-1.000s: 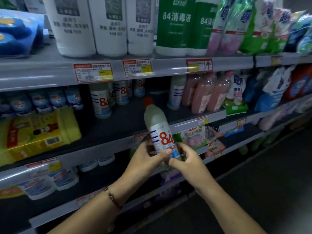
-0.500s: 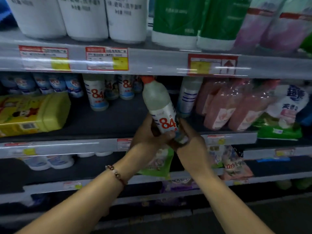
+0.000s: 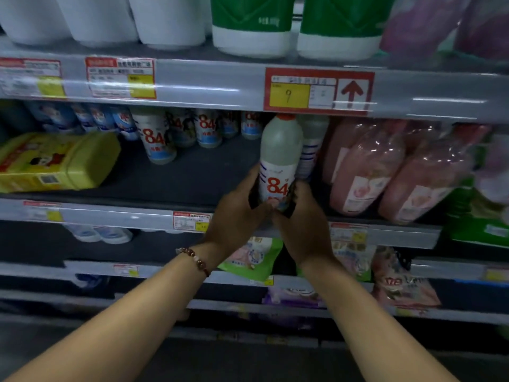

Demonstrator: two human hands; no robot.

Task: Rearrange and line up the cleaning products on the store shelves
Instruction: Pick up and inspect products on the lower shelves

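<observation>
A white "84" disinfectant bottle (image 3: 278,158) with an orange cap stands upright at the front of the middle shelf (image 3: 154,186). My left hand (image 3: 237,216) grips its lower part from the left and my right hand (image 3: 300,224) grips it from the right. Its base is hidden behind my fingers. Right behind it stands a second white bottle with blue stripes (image 3: 311,150). More "84" bottles (image 3: 157,139) stand further left and back on the same shelf.
A yellow pack (image 3: 57,161) lies on the shelf's left. Pink refill bags (image 3: 366,172) lean at the right. Large white jugs (image 3: 168,20) and green ones (image 3: 253,26) stand on the upper shelf above the price tags (image 3: 316,91). Pouches (image 3: 253,257) fill lower shelves.
Both hands have carried the bottle up and forward from the aisle onto the middle shelf, and it went from tilted to upright beside the striped bottle. The view has moved closer.
</observation>
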